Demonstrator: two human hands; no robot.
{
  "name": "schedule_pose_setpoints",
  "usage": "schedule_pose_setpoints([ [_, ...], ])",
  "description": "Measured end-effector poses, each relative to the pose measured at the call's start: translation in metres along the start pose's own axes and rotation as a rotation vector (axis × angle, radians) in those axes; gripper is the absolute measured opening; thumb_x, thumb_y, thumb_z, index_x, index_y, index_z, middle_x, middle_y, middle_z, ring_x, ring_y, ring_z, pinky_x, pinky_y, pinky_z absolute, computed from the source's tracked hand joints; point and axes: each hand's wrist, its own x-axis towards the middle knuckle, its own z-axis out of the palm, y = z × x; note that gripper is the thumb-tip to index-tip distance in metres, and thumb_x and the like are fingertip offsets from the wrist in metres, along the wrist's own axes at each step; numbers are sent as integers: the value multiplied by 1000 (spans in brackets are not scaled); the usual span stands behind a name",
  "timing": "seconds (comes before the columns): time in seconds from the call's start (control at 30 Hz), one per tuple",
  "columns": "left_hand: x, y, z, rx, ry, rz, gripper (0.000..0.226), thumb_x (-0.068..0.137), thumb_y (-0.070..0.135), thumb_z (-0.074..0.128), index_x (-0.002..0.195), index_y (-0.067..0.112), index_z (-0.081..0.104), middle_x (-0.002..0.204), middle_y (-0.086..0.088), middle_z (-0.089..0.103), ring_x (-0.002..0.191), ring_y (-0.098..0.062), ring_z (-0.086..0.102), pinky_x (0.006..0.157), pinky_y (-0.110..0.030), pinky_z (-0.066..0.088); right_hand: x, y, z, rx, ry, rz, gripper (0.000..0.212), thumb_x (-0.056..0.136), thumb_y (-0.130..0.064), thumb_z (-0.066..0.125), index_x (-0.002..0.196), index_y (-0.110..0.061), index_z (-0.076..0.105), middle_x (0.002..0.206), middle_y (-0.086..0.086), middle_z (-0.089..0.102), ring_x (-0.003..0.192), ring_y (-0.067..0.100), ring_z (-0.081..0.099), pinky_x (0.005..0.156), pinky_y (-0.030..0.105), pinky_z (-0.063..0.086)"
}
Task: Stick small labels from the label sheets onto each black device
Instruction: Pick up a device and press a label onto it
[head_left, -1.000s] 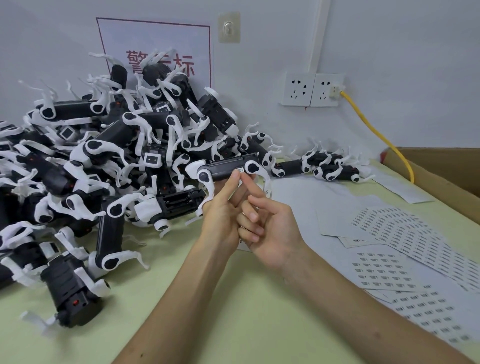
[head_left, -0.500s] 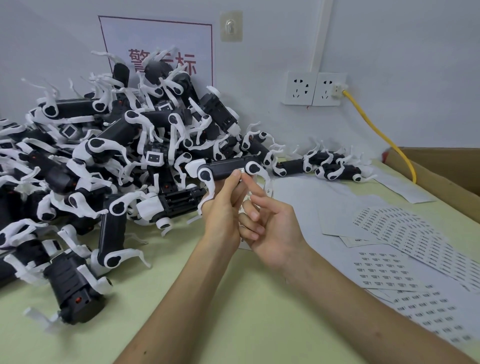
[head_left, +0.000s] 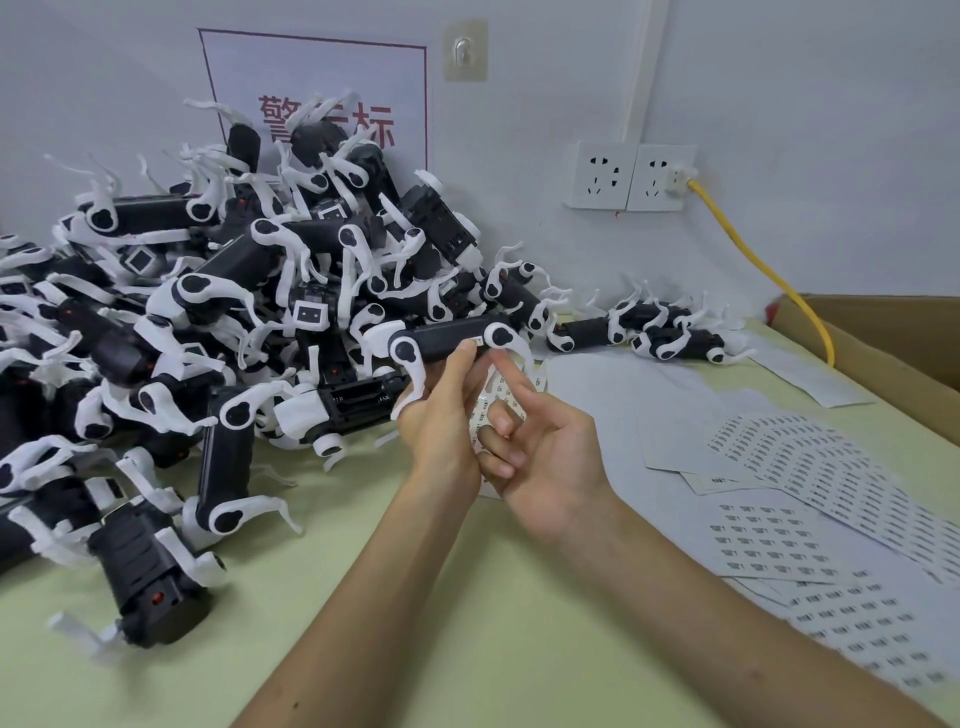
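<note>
My left hand (head_left: 441, 421) grips a black device (head_left: 448, 340) with white legs, held up in front of the pile, and its thumb lies on a small white label (head_left: 476, 341) near the device's right end. My right hand (head_left: 540, 452) is just right of it, with the index finger stretched up toward that end and the other fingers curled, holding nothing I can see. A strip of labels (head_left: 484, 402) shows between the two hands; what holds it is hidden. Label sheets (head_left: 769, 540) lie spread on the table at the right.
A big pile of black-and-white devices (head_left: 234, 312) fills the left and back of the green table (head_left: 311, 597). A few more devices (head_left: 670, 335) lie by the wall. A cardboard box (head_left: 893, 338) stands at the far right, with a yellow cable (head_left: 753, 260) running from the wall socket.
Almost nothing differs. Both hands keep their pose at the device, and the right index finger shifts only slightly by its right end.
</note>
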Motion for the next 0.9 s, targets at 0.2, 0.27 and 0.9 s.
schedule_pose_setpoints([
  [0.2,5,1,3,-168,-30,93,14,95,18,73,96,6,64,88,-2,78,92,-14,77,89,-29,56,-2,-3,1,-77,33,-98,34,77,-21,54,96,-13,82,55,2,42,42,13,25,41,23,23],
  [0.27,5,1,4,-176,-64,96,18,97,17,70,103,3,61,100,-8,75,100,-19,77,94,-32,56,-3,-5,2,-101,37,-140,32,74,-20,51,81,-9,81,52,3,40,40,12,23,39,22,21],
  [0.9,15,-3,-1,-91,28,85,27,97,32,64,88,9,73,80,1,77,88,-18,76,76,-27,55,-10,-16,5,-391,-233,-196,28,67,-25,52,67,-11,75,39,2,39,35,11,19,43,23,15],
])
